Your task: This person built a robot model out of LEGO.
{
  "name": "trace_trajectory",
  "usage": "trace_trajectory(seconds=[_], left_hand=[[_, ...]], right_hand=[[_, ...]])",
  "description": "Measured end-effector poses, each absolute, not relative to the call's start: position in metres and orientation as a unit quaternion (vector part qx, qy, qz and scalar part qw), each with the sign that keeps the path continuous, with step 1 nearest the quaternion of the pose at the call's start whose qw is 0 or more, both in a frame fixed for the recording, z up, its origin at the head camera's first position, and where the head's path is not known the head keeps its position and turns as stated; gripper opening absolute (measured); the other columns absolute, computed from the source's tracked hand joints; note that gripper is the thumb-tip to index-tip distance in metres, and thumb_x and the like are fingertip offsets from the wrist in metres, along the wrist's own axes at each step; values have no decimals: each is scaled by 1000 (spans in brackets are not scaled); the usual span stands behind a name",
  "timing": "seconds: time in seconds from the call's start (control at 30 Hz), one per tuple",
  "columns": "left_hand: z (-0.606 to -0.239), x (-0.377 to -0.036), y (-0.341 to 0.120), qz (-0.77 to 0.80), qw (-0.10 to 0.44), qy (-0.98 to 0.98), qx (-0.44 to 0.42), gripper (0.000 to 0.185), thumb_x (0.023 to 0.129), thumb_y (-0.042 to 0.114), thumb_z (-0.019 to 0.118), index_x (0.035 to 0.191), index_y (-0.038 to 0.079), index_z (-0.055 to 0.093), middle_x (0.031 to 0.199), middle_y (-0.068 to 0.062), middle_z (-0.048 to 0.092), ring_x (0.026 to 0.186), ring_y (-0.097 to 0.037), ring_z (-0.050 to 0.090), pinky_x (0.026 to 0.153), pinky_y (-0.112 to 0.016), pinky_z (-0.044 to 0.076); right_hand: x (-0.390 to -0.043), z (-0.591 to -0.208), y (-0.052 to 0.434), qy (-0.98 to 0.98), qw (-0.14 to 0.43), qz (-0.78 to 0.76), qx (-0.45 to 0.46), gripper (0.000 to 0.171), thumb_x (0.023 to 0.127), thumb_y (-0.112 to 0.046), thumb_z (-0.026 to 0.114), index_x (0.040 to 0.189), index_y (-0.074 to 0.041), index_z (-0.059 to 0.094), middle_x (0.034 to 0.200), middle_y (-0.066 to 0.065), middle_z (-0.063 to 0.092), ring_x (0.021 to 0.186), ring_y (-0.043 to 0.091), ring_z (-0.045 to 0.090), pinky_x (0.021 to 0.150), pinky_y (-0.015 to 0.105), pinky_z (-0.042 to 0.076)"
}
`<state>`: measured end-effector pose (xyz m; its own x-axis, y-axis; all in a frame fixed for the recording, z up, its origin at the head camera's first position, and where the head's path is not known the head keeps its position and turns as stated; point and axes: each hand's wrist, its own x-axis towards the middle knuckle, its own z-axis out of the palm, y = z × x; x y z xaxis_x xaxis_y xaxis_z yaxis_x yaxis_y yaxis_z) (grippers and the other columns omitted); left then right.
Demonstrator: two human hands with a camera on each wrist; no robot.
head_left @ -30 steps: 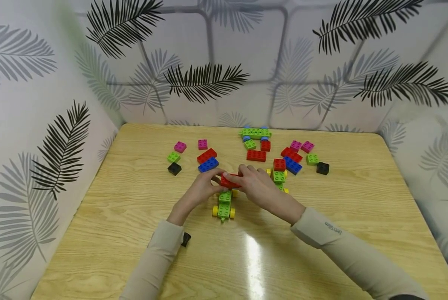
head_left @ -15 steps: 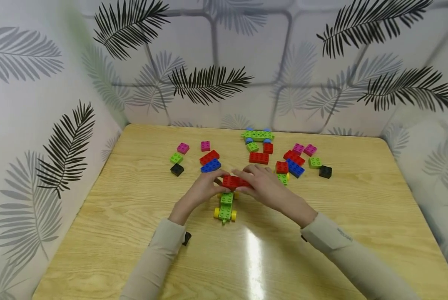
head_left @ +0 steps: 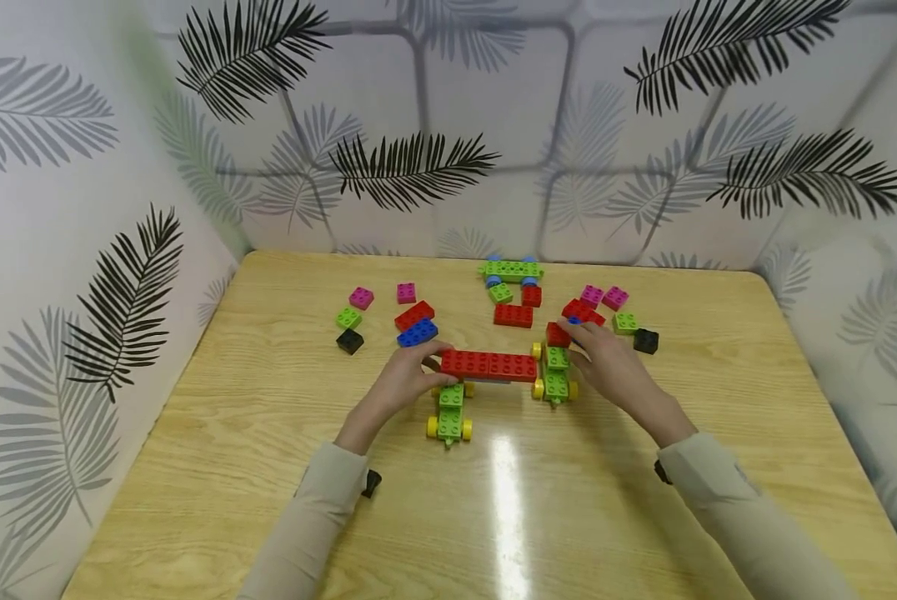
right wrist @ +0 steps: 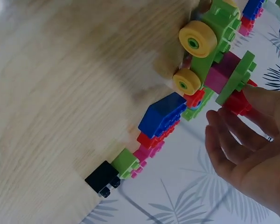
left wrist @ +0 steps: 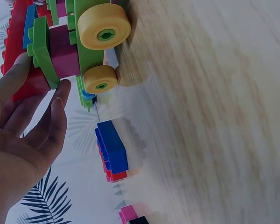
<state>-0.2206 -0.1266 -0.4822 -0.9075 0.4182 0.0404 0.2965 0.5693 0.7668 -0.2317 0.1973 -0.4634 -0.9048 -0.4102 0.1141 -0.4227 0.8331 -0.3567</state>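
Two red bricks end to end form a long beam [head_left: 489, 365], with a blue brick [left wrist: 31, 22] beneath it. My left hand [head_left: 402, 382] holds the beam's left end, thumb against the red brick above a green plate-like brick [left wrist: 44, 51]. Below that come a magenta brick [left wrist: 64, 53] and the left green car base [head_left: 450, 425] with yellow wheels. My right hand [head_left: 619, 367] pinches a small red brick [right wrist: 236, 102] topping the right green car [head_left: 556, 385], which also carries a magenta brick [right wrist: 223, 72]. The beam's right end stops short of that small red brick.
Behind stand a green car base with blue wheels [head_left: 513, 270] and a loose red brick [head_left: 513, 315]. Blue brick [head_left: 418, 332] and black brick [head_left: 349, 341] lie among others at left. At right are a lime brick [head_left: 624, 323] and a black brick [head_left: 646, 341].
My right hand has let go of the red beam and moved right to the small red brick on the right car. My left hand stays at the beam's left end.
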Motion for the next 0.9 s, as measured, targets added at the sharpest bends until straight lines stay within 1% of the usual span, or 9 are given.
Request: trace_trajectory(seconds=[0.03,0.07,0.13,0.23,0.37,0.47,0.57,0.7,0.9], left_hand=[[-483,-220,-126,419,71,882,201,43,87,19,72,127,7,60,117,-8,65,98,-24,65,77,-33,54],[-483,-220,-126,420,68,883,199,42,87,19,73,126,8,60,117,-7,65,98,-24,65,76,-33,54],[-483,-220,-125,421,64,884,193,42,87,19,73,125,8,61,116,-7,66,97,-24,65,76,-33,54],[-484,-219,-124,422,65,886,181,41,87,20,73,125,9,62,115,-6,66,97,-23,65,77,-34,53],[-484,-218,-124,430,70,885,166,41,87,20,73,125,11,62,115,-6,66,98,-23,65,78,-36,53],[-485,-218,-125,440,71,881,156,42,87,20,73,126,11,61,116,-7,66,98,-25,64,80,-38,53],[-486,-218,-124,449,70,878,152,43,87,20,73,126,11,61,117,-7,65,99,-25,64,80,-39,53],[-486,-218,-123,457,69,874,151,43,87,20,73,127,10,60,117,-7,65,99,-26,64,80,-39,53],[-486,-219,-119,465,69,870,147,43,87,21,73,127,12,61,118,-6,65,99,-25,64,80,-38,53]], right_hand=[[-230,-466,197,-956,18,196,216,48,93,-10,64,139,-3,50,125,22,57,103,37,59,82,50,51],[-229,-467,196,-954,24,206,215,46,92,-9,65,136,-2,52,123,21,57,103,36,59,82,50,51],[-227,-470,193,-948,40,230,218,39,91,-8,66,129,-1,56,116,17,59,97,32,61,79,46,53],[-225,-473,188,-937,45,262,227,31,91,-8,67,119,0,58,108,13,58,91,27,62,73,41,54],[-220,-475,184,-931,43,273,239,29,88,-7,69,115,-1,59,107,12,60,86,24,63,69,36,55],[-217,-474,182,-929,40,279,238,30,86,-7,72,114,-2,61,105,11,62,83,23,65,68,36,55],[-214,-471,180,-929,22,289,232,33,86,-9,73,117,-3,62,106,11,64,83,22,65,69,36,55],[-212,-469,177,-928,-1,297,226,46,87,-11,72,128,-2,55,111,13,64,85,23,65,72,37,55],[-211,-470,173,-924,4,302,236,61,86,-10,73,140,-1,44,111,16,65,84,24,66,72,38,56]])
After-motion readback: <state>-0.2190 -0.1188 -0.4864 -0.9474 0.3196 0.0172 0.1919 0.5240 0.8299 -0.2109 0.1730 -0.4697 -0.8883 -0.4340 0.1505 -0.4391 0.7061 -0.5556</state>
